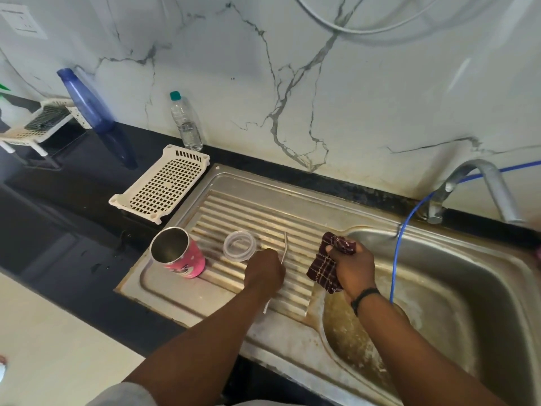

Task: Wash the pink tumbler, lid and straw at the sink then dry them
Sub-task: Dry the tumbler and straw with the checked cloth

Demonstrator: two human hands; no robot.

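The pink tumbler stands upright and open at the left end of the ribbed steel drainboard. Beside it to the right lies the clear round lid. The thin clear straw runs along the ribs, and my left hand grips it around its middle, so one end shows above my fist and the other below it. My right hand holds a dark red checked cloth at the edge between the drainboard and the sink basin.
A steel tap with a blue hose hangs over the basin. A cream plastic tray lies on the black counter left of the drainboard. A clear water bottle and a blue bottle stand by the marble wall.
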